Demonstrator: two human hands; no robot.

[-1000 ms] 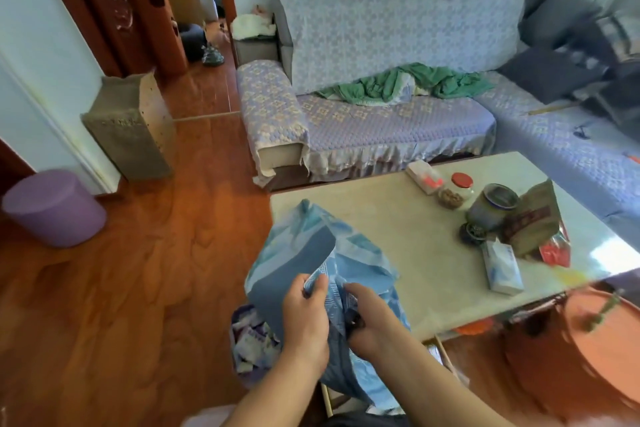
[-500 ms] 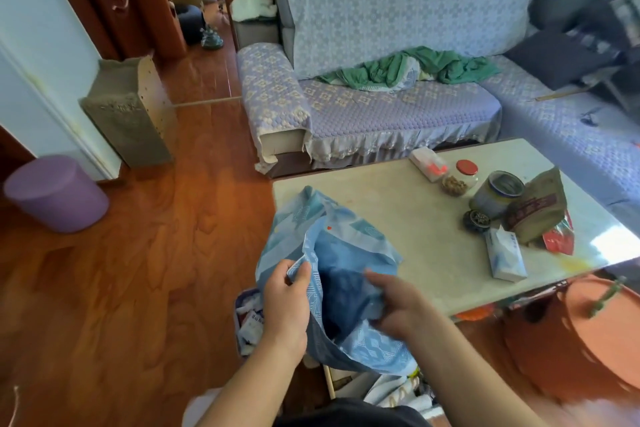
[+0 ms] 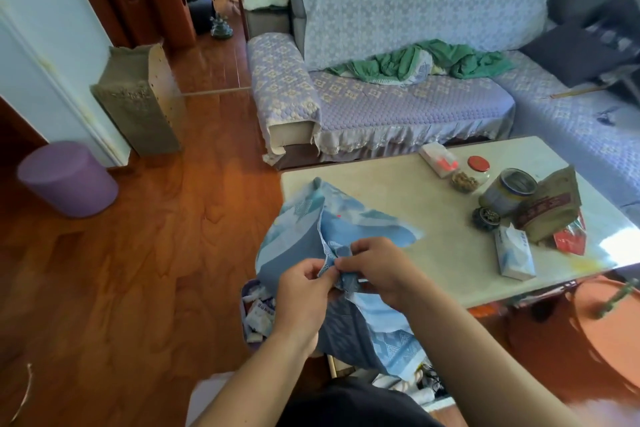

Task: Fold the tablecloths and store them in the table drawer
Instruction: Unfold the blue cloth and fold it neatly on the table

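Note:
A blue patterned tablecloth (image 3: 311, 229) hangs bunched in front of me over the near left corner of the pale table (image 3: 398, 191). My left hand (image 3: 304, 291) and my right hand (image 3: 377, 267) pinch its edge close together at the middle, fingertips almost touching. Part of the cloth drapes down below my hands towards an open drawer (image 3: 408, 381) with clutter in it, under the table's front edge. A green cloth (image 3: 415, 62) lies crumpled on the sofa behind.
On the table's right half stand a jar with a red lid (image 3: 474, 173), a tin (image 3: 509, 194), a brown bag (image 3: 550, 208), a tissue pack (image 3: 512, 253) and a small dish (image 3: 485, 217). A purple stool (image 3: 65, 177) sits on the wood floor at left, a small bin (image 3: 256, 312) below the cloth.
My hands were apart on the cloth half a second ago; they have come together and now pinch its edge side by side. The view has tilted slightly.

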